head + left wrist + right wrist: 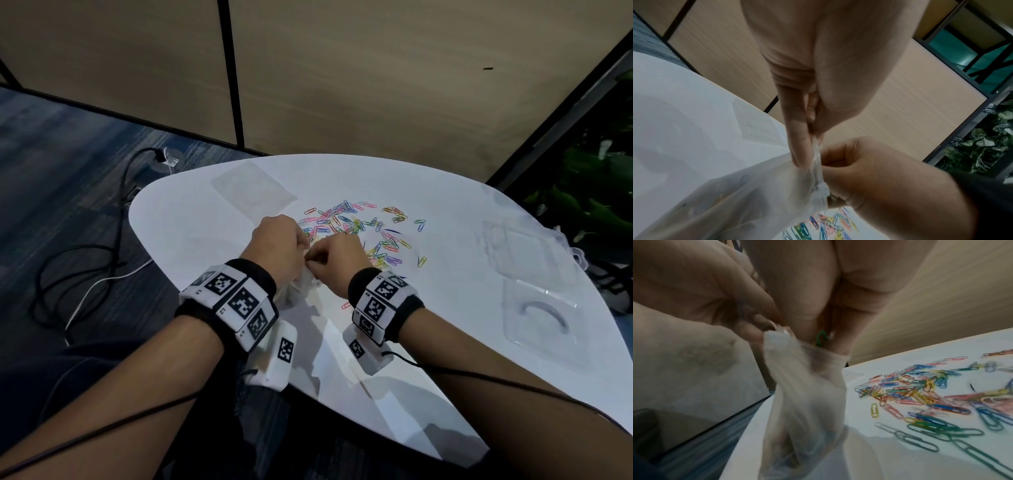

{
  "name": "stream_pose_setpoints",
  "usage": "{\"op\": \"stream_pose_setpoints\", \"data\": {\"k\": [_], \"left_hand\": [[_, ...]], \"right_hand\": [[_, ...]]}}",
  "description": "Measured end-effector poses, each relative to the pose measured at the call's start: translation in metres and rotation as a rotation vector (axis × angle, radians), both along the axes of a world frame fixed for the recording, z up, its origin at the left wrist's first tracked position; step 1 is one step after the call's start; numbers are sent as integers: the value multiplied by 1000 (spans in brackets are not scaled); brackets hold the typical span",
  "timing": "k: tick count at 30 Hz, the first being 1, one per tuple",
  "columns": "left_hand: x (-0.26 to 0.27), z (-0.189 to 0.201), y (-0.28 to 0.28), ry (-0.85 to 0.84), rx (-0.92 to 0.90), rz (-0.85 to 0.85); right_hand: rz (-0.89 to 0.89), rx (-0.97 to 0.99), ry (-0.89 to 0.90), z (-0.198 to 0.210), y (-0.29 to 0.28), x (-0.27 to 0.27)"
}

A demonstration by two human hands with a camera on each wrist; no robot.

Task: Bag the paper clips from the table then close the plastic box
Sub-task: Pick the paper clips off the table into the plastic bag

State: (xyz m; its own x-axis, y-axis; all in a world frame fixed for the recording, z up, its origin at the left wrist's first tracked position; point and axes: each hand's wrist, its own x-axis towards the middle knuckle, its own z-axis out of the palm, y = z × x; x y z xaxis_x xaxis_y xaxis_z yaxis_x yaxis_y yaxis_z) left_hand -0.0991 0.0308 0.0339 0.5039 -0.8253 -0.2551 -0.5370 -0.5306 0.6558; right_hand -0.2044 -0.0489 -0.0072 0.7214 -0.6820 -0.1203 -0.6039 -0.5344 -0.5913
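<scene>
A heap of coloured paper clips (pixel 356 226) (pixel 920 394) lies spread across the middle of the white table (pixel 205 222). Over its near side my two hands meet at a small clear plastic bag (pixel 296 291) (pixel 756 203) (pixel 803 402) that hangs below them. My left hand (pixel 274 246) (pixel 809 142) pinches the bag's rim. My right hand (pixel 339 260) (pixel 828 321) is curled at the bag's mouth with a green paper clip (pixel 820 339) between its fingers. The clear plastic box (pixel 534 270) lies open at the right of the table.
A second flat clear bag (pixel 253 188) lies at the table's far left. Cables (pixel 85 267) trail over the carpet on the left, and a leafy plant (pixel 599 192) stands to the right. A wooden partition (pixel 376 85) closes off the back.
</scene>
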Motion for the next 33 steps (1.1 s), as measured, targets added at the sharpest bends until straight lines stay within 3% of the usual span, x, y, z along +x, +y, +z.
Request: {"op": "stream_pose_setpoints", "data": {"k": [4, 8, 10, 12, 14, 16, 20, 24, 28, 33], "left_hand": [[3, 1, 0, 2, 0, 5], [6, 1, 1, -2, -2, 22], [7, 1, 3, 15, 3, 29], [9, 2, 5, 27, 8, 36], [11, 4, 6, 26, 13, 39], [12, 5, 8, 5, 18, 35], [15, 7, 10, -24, 38, 32], [15, 10, 10, -54, 44, 9], [11, 8, 7, -81, 56, -13], [7, 9, 6, -84, 63, -22]], "right_hand": [[98, 105, 63, 8, -4, -1], [21, 522, -228, 21, -23, -13], [-134, 580, -321, 9, -48, -26], [-311, 345, -139, -17, -83, -48], [-429, 73, 303, -50, -113, -76], [-520, 70, 539, -81, -126, -96], [-527, 7, 482, -114, -135, -94], [-349, -84, 426, -110, -139, -74], [-102, -140, 520, -105, -120, -61], [-23, -322, 561, -93, -97, -48]]}}
